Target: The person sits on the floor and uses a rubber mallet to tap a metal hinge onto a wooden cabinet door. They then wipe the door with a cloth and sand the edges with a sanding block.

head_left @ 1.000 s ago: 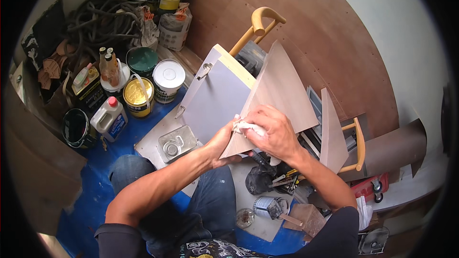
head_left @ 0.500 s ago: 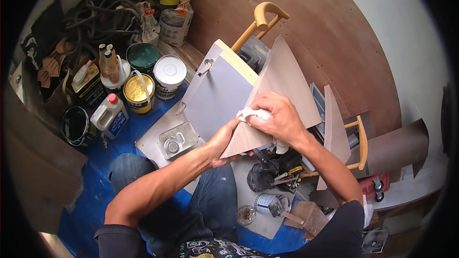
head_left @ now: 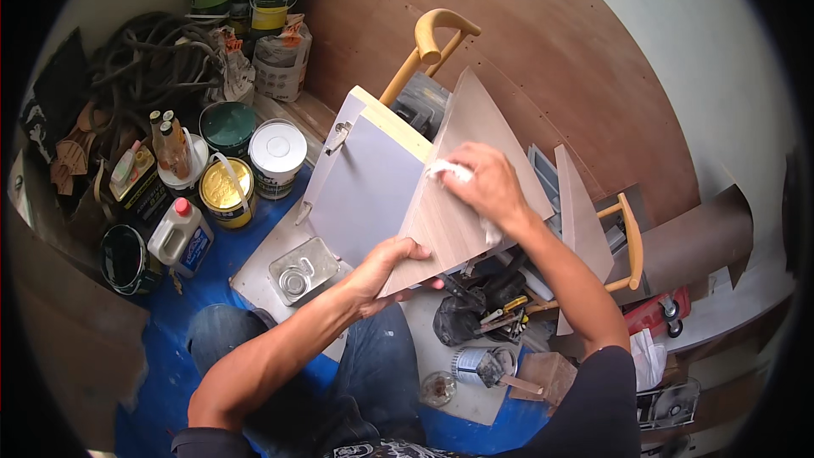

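My left hand [head_left: 381, 276] grips the near corner of a tapered wood-grain panel [head_left: 465, 225], thumb on top and fingers underneath. A white cloth [head_left: 449, 170] is bunched in the fingers of my right hand [head_left: 486, 182], pressed against the panel's left edge near its middle. Part of the cloth hangs below that palm. Just left of the panel stands a pale grey-lilac board [head_left: 363, 178] with a yellowish wooden edge and metal hinges.
Paint buckets, including a white-lidded one [head_left: 278, 151], and a white jug with a red cap [head_left: 181, 237] stand at left. Near my knees lie a clear rectangular container [head_left: 303, 271], a tin with a brush [head_left: 480, 365] and a glass jar [head_left: 438, 388]. A wooden chair back [head_left: 432, 42] rises behind.
My right hand and the cloth have moved up along the panel's edge, away from my left hand. My left hand has shifted down toward the near corner.
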{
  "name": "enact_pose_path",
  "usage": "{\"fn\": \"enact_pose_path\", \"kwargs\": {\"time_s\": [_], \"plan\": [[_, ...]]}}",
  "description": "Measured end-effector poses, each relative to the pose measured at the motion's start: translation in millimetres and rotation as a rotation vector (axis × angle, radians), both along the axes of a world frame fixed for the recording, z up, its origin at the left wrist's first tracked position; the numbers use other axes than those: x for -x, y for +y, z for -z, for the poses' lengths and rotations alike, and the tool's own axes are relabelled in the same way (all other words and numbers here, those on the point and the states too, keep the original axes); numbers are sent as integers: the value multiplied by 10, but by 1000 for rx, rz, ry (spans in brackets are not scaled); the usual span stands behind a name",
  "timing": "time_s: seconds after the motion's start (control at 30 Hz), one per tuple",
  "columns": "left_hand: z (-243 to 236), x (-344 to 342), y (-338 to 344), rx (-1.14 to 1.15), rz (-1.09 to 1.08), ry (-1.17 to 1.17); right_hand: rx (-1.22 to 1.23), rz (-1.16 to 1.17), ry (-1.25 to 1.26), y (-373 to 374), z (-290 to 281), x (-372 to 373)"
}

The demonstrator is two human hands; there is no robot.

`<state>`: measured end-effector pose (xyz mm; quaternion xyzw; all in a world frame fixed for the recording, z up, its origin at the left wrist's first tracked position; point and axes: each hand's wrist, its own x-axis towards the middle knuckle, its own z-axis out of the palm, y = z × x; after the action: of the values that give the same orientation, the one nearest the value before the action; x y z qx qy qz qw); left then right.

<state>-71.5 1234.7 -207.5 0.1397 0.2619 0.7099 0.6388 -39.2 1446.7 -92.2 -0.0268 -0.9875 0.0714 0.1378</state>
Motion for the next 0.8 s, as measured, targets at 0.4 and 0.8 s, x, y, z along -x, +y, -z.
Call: {"fn": "enact_pose_path", "kwargs": {"time_s": [0.4,0.8], "plan": [[53,10,28,2,-20,9,118,-110,-45,-43,13,92],[16,66,19,12,-4,82,49,100,55,660,132,617]]}}
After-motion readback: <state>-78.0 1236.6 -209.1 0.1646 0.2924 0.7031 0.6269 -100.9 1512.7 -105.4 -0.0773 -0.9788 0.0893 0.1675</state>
